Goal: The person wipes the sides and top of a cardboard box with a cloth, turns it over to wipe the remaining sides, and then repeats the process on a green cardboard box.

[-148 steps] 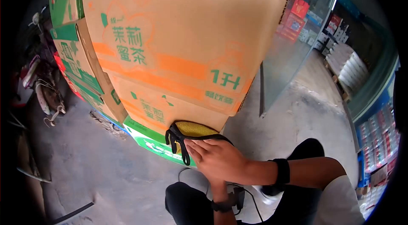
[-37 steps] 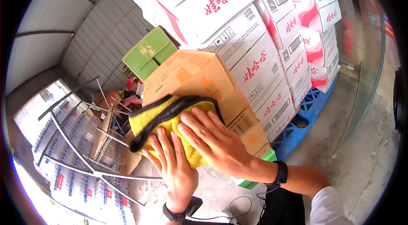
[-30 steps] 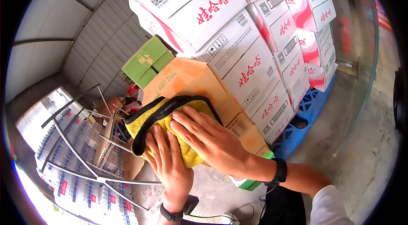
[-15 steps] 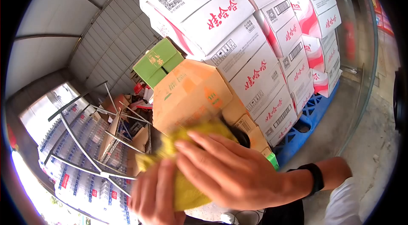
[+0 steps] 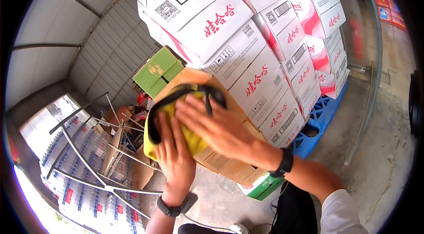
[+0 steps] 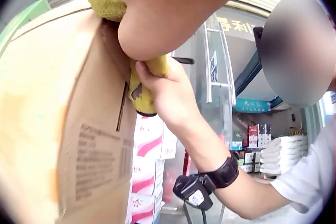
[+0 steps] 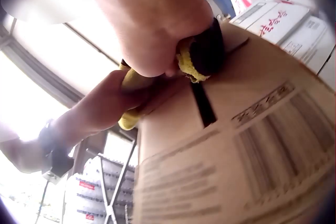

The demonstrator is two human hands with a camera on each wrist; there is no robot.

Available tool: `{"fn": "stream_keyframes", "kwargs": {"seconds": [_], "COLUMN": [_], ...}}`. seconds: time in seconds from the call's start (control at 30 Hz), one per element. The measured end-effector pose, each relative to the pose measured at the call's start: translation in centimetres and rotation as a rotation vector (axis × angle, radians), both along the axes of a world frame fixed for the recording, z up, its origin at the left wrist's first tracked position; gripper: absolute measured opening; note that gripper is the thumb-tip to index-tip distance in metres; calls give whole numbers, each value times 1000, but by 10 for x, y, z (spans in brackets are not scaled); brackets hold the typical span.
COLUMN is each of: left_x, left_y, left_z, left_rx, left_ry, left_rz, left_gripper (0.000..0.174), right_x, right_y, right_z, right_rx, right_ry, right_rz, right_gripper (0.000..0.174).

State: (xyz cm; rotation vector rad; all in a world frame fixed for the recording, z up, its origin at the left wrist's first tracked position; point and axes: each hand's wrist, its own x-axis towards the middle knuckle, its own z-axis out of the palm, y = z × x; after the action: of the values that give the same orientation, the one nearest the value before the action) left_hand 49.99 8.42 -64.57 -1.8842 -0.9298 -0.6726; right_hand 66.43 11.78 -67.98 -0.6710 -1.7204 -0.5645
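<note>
A yellow towel (image 5: 152, 141) with a black edge lies bunched over the top of a brown cardboard carton (image 5: 243, 163). My left hand (image 5: 176, 165) presses on the towel's left part with straight fingers. Beside it my right hand (image 5: 221, 132) is spread over the towel's right part, slightly blurred. From the left wrist view, towel folds hang below the right hand (image 6: 170, 95) at the carton's (image 6: 92, 134) top edge. The right wrist view shows printed text and a barcode on the carton's (image 7: 220, 140) near side, below the towel's black edge (image 7: 207, 50).
White-and-pink cartons (image 5: 258, 75) are stacked high behind, on a blue pallet (image 5: 324, 112). A green carton (image 5: 157, 70) stands farther back. Left are a metal frame (image 5: 108, 187) and wrapped bottles (image 5: 84, 159). A green box (image 5: 263, 187) sits below the brown carton; a glass door (image 5: 364, 115) stands right.
Earlier the hands worked low on the carton stack's side; now they are over its top. Since half a second ago, the towel and both hands have moved forward, away from the body.
</note>
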Motion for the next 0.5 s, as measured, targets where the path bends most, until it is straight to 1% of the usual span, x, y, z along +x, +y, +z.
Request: {"fn": "stream_keyframes", "kwargs": {"seconds": [0.07,0.1,0.13,0.2,0.23,0.27,0.33,0.4,0.43,0.47,0.5], "left_x": [21,32,36,22,3,-16,-40,-30,-20,-7,6], "left_y": [14,15,12,6,1,-4,-11,-10,-7,-1,4], "left_z": [7,0,-11,-30,-39,-41,-31,-13,-4,2,5], "left_rx": [28,24,-106,-91,-129,-116,-79,-78,-91,-36,-28], "left_ry": [83,77,56,157,195,165,128,20,-6,1,7], "left_rz": [-40,-17,32,17,44,-8,59,40,2,-10,-14], "left_gripper": [64,61,60,59,60,63,65,66,66,65,64], "right_x": [21,27,21,1,-12,-21,-36,-34,-27,-20,-9], "right_y": [5,-1,0,-1,-2,-10,-7,-6,-1,9,10], "right_z": [1,-3,-19,-56,-68,-67,-47,-14,-2,0,3], "right_rx": [-5,-61,-104,-125,-119,-134,-68,-30,31,-1,-9], "right_ry": [57,90,156,234,233,184,97,110,162,170,175], "right_rz": [-132,-112,-92,-91,-39,35,98,123,157,200,116], "right_gripper": [53,54,52,50,49,49,46,47,52,53,52]}}
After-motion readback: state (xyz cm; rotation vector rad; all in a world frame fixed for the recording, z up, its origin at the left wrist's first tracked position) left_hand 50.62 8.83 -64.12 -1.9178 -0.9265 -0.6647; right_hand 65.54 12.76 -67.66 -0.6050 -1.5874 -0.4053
